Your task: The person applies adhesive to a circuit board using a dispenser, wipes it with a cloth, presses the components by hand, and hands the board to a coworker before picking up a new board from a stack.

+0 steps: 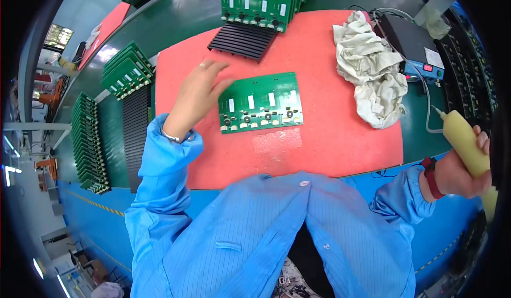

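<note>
At the left of the frame, one long row of upright boards (88,146) and one shorter cluster of boards (126,72) stand on your tabletop (183,18), packed too tightly to count surely. Your left hand (196,97), left of centre, holds nothing, its fingers loosely parted; the thumb is at the loose green board (261,89), though I cannot tell whether it touches. That single board lies flat on the pink mat (340,149), with four white labels (252,102). It looks light, stiff and easily damaged; take it by its edges, clear of the small parts (268,116). Rightward come one crumpled cloth (367,58) and one dark box (415,37). At the right edge, your right hand (460,173) is wrapped around one yellow bottle (459,133), probably soft and squeezable, best held round its middle.
</note>
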The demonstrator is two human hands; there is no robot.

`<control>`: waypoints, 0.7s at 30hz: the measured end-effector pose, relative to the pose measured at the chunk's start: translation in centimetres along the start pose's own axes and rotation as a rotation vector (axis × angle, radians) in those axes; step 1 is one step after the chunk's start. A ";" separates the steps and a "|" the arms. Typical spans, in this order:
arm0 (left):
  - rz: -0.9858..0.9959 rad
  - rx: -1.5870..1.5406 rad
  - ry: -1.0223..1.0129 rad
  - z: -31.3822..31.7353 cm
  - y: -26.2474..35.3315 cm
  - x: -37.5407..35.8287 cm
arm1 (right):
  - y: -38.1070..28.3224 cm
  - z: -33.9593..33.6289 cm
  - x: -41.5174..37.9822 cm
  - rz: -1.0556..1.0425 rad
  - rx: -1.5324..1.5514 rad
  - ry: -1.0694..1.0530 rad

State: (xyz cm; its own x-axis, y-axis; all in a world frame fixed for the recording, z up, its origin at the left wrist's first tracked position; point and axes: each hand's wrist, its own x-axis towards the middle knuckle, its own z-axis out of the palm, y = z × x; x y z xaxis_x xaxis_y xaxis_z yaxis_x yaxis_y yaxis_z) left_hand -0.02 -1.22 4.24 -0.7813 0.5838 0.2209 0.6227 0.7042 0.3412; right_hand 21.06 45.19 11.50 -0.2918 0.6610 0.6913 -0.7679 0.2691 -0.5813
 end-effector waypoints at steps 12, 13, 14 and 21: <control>-0.461 -1.174 -0.078 0.8 -3.2 -3.8 | 1.9 10.9 -7.4 0.208 0.184 -0.162; -0.475 -1.230 -0.031 0.7 -2.7 -4.3 | 2.0 11.2 -7.7 0.219 0.213 -0.186; -0.490 -1.284 0.018 0.7 -1.9 -4.6 | 2.1 11.5 -8.1 0.232 0.245 -0.211; -0.368 -1.514 0.646 -1.8 -2.9 -8.9 | 3.6 13.7 -9.7 0.316 0.276 -0.260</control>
State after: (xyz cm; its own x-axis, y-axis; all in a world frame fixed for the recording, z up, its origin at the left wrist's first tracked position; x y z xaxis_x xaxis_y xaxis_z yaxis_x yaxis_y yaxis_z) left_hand 5.02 -9.18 2.96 -0.9927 -0.0312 0.1163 0.1176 -0.4613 0.8794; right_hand 13.34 30.18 8.63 -0.6405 0.4740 0.6042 -0.7311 -0.1356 -0.6686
